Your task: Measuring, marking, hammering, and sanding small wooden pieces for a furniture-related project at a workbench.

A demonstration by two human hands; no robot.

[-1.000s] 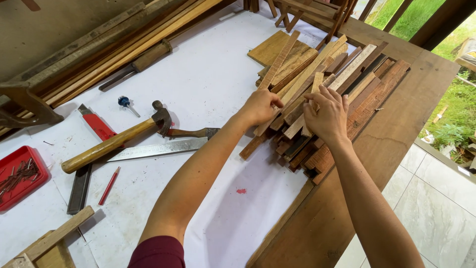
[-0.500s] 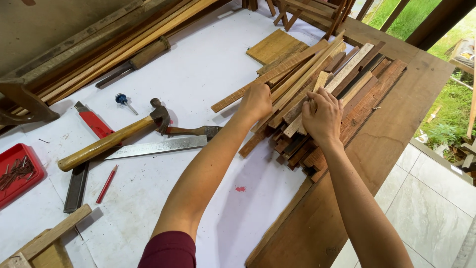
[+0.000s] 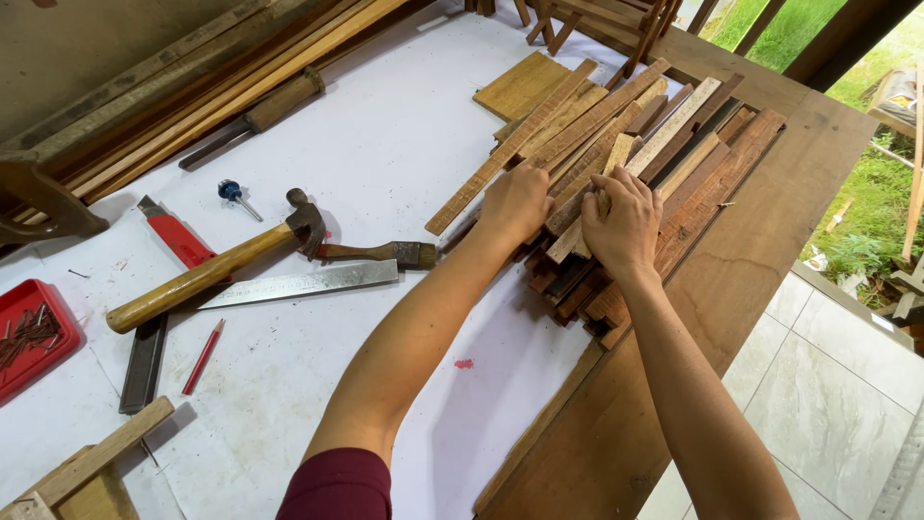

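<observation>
A heap of short wooden slats (image 3: 674, 164), light and dark brown, lies on the right half of the white-covered workbench (image 3: 404, 144). My left hand (image 3: 515, 202) is closed on one long pale slat (image 3: 510, 144) that sticks out to the left of the heap. My right hand (image 3: 624, 223) rests on top of the pile, fingers curled around another light slat (image 3: 602, 197). Both forearms reach in from the bottom of the view.
Left of the heap lie a wooden-handled hammer (image 3: 207, 274), a steel square (image 3: 298, 285), a red utility knife (image 3: 176, 236), a red pencil (image 3: 203, 356) and a red tray of nails (image 3: 29, 337). Long timber strips (image 3: 192, 82) line the back. The bench's brown edge (image 3: 770, 250) drops to tiled floor.
My left hand has pulled the long pale slat out to the left and swung it more crosswise. My right hand stayed on the pile.
</observation>
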